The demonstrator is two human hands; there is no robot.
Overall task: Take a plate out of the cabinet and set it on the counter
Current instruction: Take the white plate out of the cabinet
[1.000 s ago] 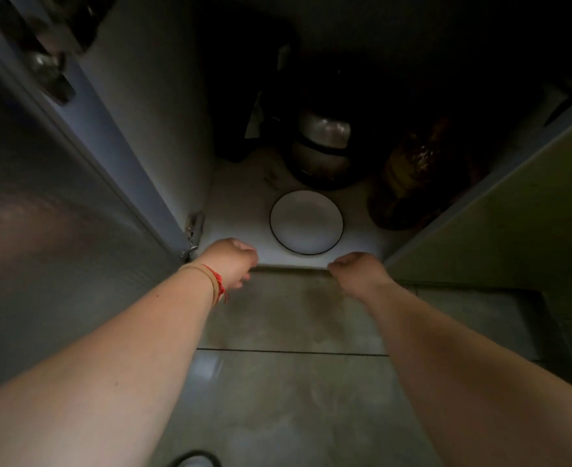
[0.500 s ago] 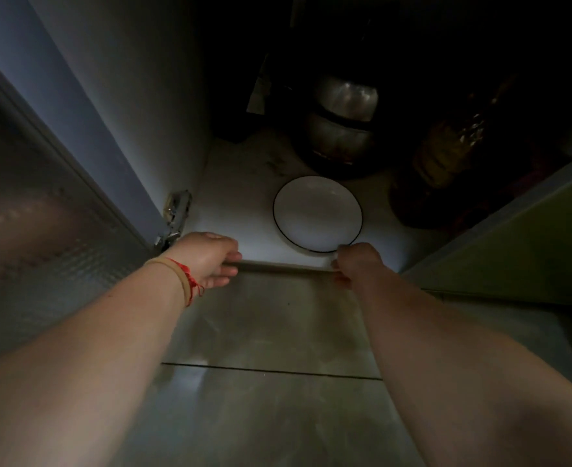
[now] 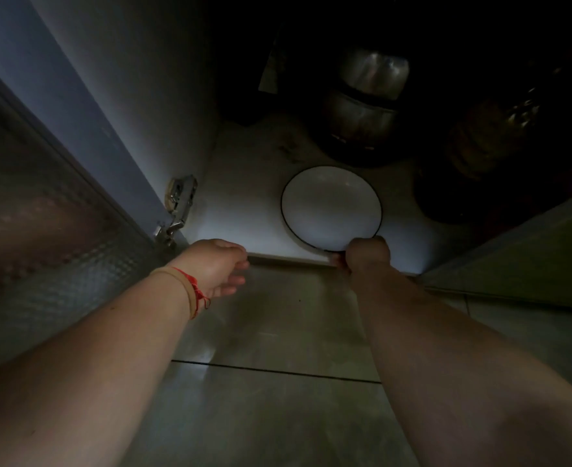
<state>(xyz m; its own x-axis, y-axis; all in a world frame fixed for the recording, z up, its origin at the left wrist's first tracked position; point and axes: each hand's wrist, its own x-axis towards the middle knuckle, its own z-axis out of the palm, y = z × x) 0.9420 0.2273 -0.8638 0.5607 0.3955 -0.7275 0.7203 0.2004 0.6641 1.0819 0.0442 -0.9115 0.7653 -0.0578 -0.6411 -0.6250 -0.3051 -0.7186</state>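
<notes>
Head view, low cabinet, dim light. A white plate [image 3: 331, 206] with a thin dark rim is lying flat on the cabinet shelf [image 3: 244, 210], near the shelf's front lip. The right hand [image 3: 367, 256] is closing on the plate's rim at its 5 o'clock edge, fingers curled over and under it (fingertips mostly hidden). The left hand [image 3: 219, 266] is hovering at the shelf lip, at 9 o'clock from the right hand, loosely curled and holding nothing; a red string [image 3: 195, 293] is circling its wrist. A metal pot [image 3: 365, 102] is sitting at 12 o'clock from the plate. A door hinge [image 3: 176, 210] is showing at 9 o'clock. Tiled floor [image 3: 271, 399] is lying below.
</notes>
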